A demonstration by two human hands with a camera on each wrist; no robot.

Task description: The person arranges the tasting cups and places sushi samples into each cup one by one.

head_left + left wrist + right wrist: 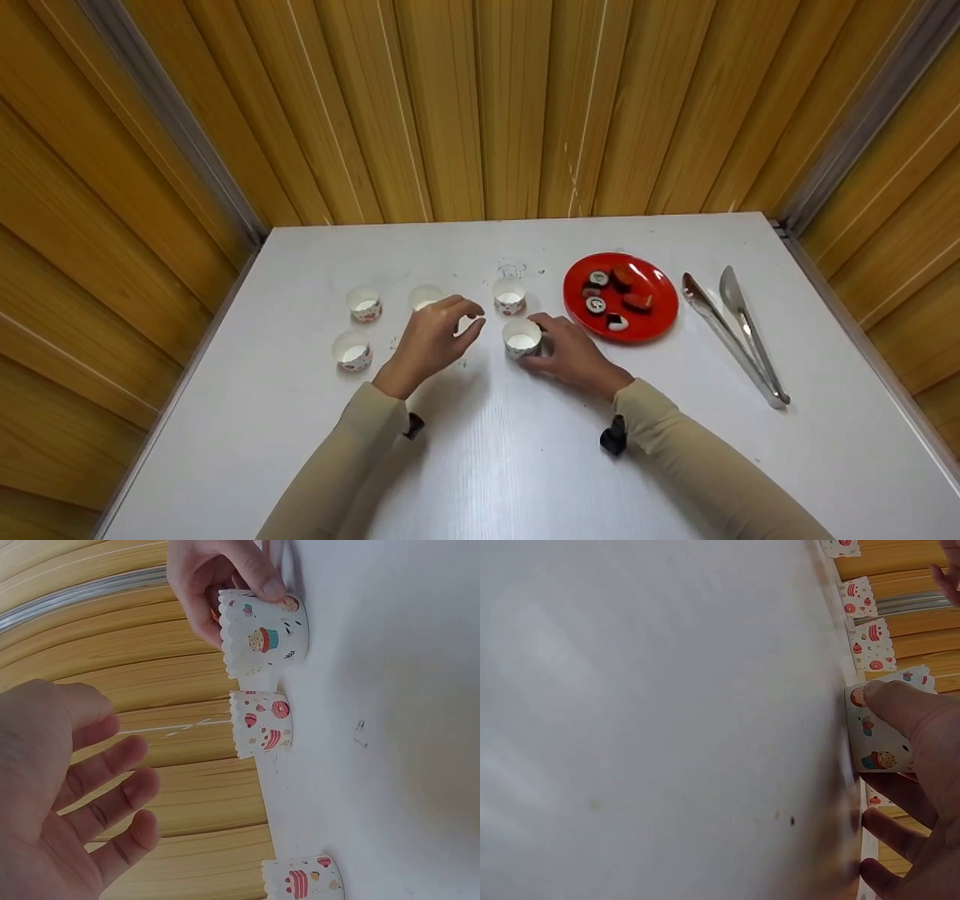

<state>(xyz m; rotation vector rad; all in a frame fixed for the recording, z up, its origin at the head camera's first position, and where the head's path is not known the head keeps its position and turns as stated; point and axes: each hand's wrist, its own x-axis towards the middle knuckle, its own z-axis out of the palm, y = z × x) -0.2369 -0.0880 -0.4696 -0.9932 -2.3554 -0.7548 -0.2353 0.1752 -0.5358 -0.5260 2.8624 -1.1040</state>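
My right hand point(576, 354) holds a white paper baking cup point(520, 341) by its side, the thumb near and fingers behind. In the right wrist view the thumb presses the wall of this cup point(881, 731), printed with cupcakes, and its base is on or very near the table. My left hand point(431, 339) hovers left of it, fingers loosely bent and holding nothing. Behind the held cup stands another cup point(509, 297). A further cup point(424, 295) is partly hidden by my left hand. Two more cups, one behind point(364, 306) and one in front point(352, 352), stand at the left.
A red plate point(651, 322) with several toy-like sushi pieces point(637, 301) lies right of my right hand. Metal tongs point(750, 337) lie on the white table point(480, 480) at the far right. Yellow wood-look panels point(442, 112) enclose the back and sides.
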